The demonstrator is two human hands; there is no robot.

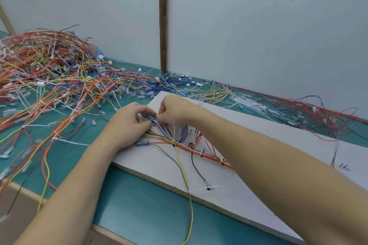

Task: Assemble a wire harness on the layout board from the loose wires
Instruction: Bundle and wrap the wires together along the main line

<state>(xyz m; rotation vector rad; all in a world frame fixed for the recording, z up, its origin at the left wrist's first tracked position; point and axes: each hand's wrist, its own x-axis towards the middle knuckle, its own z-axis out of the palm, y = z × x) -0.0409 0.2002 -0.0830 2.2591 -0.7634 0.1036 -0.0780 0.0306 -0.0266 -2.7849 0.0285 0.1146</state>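
Observation:
A white layout board lies on the teal table. On it runs a bundled harness of red, orange, yellow and blue wires, tied with white cable ties. My left hand and my right hand meet at the board's far left corner. Both pinch the blue-tipped ends of the wires that fan out from the bundle. A yellow wire and a black wire trail off the bundle toward the board's near edge.
A big tangle of loose wires covers the table at the left. More loose wires lie along the wall behind the board. A wooden post stands against the wall. The table's near edge is at lower left.

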